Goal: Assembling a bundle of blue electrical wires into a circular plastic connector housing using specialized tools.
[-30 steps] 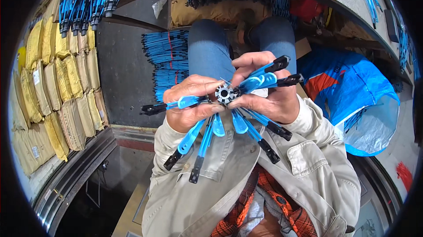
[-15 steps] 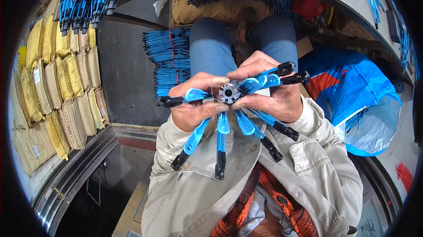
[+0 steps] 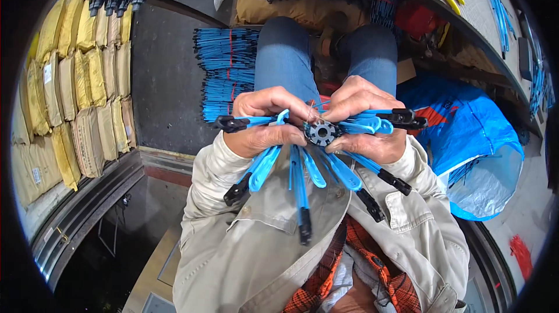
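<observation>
Centrally, one grey toothed hub (image 3: 322, 133), held in front of the jacket (image 3: 273, 255), blue strips (image 3: 348, 176) with black ends (image 3: 370, 205) fanning out around it; left hand (image 3: 265, 118), thumb and forefinger pinched at the hub's left edge; right hand (image 3: 372, 121), likewise pinched at its right edge; blue bundles (image 3: 227, 74), red-banded, left of the jeans (image 3: 284, 54); one blue bag (image 3: 466, 138), mouth open, beyond the right sleeve; yellow and tan packets (image 3: 87, 80), stacked in rows, far left
</observation>
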The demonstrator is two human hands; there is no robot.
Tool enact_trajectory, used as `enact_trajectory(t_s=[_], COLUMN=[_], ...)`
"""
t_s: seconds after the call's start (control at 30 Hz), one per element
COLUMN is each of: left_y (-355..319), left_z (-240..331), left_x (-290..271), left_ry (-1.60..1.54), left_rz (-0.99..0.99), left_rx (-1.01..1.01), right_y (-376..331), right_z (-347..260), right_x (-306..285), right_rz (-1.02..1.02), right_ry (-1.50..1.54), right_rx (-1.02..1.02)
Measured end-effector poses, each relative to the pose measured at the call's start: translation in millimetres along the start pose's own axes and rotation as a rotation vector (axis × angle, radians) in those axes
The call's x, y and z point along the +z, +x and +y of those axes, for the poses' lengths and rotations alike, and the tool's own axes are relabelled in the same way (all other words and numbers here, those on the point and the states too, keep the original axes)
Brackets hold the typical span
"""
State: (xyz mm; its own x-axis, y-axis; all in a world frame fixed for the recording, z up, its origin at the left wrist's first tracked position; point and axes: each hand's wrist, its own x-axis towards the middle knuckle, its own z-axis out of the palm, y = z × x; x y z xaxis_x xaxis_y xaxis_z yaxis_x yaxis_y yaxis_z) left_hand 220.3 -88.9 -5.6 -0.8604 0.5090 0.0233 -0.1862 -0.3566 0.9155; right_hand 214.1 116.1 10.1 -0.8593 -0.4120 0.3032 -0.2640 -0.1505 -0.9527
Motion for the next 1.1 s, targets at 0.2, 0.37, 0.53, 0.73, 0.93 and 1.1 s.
enact_trajectory(t_s=[0.2, 0.37, 0.53, 0.73, 0.93, 1.1], left_y=[3, 7, 8, 9, 5, 5], left_z=[3, 2, -4, 1, 6, 6], left_x=[5, 5, -4, -3, -1, -7], left_ry=[-0.106, -0.154, -0.132, -0.083, -0.037, -0.048], left_rz=[0.060, 0.059, -0.063, -0.045, -0.004, -0.012], left_rx=[-0.129, -0.148, -0.148, -0.130, -0.120, -0.133], right_y=[6, 7, 8, 6, 8, 4], right_z=[7, 12, 12, 9, 8, 0], right_x=[-3, -5, -7, -5, -6, 6], right_rz=[-0.068, -0.105, -0.140, -0.094, -0.099, 0.075], right_ry=[0.028, 0.081, 0.081, 0.039, -0.012, 0.290], right_rx=[-0.034, -0.038, -0.037, -0.038, -0.099, 0.155])
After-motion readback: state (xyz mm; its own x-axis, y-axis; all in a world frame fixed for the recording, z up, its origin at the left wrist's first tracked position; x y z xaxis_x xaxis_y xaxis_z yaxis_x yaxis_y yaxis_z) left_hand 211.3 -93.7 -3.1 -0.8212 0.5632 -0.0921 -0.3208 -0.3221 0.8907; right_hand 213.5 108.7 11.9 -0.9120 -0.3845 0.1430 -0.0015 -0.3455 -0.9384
